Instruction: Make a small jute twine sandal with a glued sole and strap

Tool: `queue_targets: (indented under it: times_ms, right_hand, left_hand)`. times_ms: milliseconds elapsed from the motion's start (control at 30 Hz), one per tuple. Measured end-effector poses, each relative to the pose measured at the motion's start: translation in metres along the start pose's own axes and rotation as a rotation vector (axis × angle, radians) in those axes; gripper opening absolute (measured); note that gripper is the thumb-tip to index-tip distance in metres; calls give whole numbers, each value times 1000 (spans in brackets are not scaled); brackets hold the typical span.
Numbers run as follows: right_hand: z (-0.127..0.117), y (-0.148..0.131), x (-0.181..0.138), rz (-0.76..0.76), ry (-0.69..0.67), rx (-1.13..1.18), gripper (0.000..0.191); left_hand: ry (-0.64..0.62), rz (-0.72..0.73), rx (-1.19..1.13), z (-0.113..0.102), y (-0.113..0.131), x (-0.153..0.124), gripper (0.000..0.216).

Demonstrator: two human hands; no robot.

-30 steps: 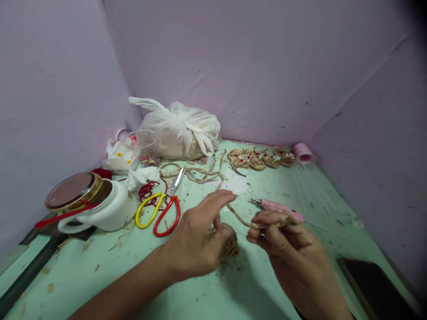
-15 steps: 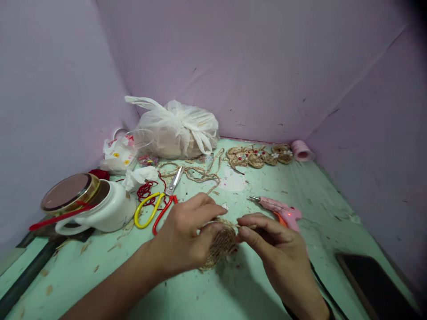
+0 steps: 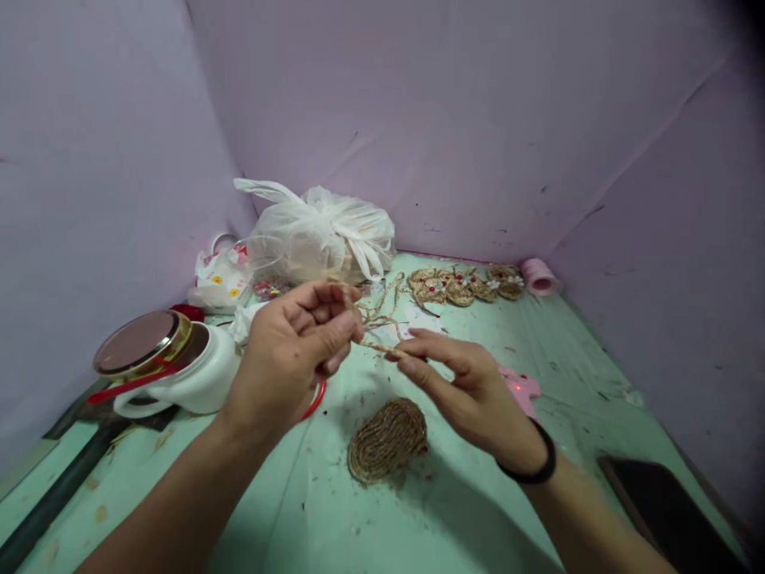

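Between my two raised hands runs a short length of braided straw cord (image 3: 381,347). My left hand (image 3: 302,335) is closed, pinching one end between thumb and fingers. The other end sits in the fingertips of my right hand (image 3: 457,383), which has a black band on its wrist. Below them, an oval coiled straw piece (image 3: 388,441) lies on the green cloth, touched by neither hand, with a small red spot at its right edge. A pink glue gun (image 3: 519,387) with a lit red light is partly hidden behind my right hand. Red scissor handles (image 3: 315,401) show beside my left wrist.
At the back are a tied white plastic bag (image 3: 326,231), several beaded straw pieces (image 3: 460,285) and a pink spool (image 3: 541,277). On the left stand a white mug (image 3: 209,375) and a gold-rimmed lid (image 3: 143,343). A dark phone (image 3: 669,510) lies at the right.
Both hands have risen away from the coiled straw piece, which now lies on the cloth. The straw cord is now stretched between them, and my left hand covers most of the scissors.
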State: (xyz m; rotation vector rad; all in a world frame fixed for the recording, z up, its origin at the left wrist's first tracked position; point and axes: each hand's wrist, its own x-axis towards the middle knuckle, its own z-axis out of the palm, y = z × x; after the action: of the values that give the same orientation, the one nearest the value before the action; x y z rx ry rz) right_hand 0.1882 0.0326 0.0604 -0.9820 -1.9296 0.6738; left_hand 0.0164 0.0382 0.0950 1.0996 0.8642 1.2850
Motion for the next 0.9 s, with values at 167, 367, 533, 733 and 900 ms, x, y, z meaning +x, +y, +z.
queue_targets:
  times_ms: [167,367,533,733,900]
  right_hand:
    - [-34,10,-14,-133,32,-313,11]
    - [-47,11,-44,-82,43,-429,10]
    - [-36,20,-63,-17,-72,-472,10]
    - [-17,14,-69,117,-123,-444,18]
    - [5,-7,-55,177,-133,-298,28]
  left_hand:
    - [52,-130,-132,-4,-22,14,15]
    - [19,-347,-175,2,-59,10,15]
    - [89,-462,-69,-4,-82,-2,17]
    - [24,-573,-18,1,-90,-21,18]
    - [50,-544,20,15,-85,-30,19]
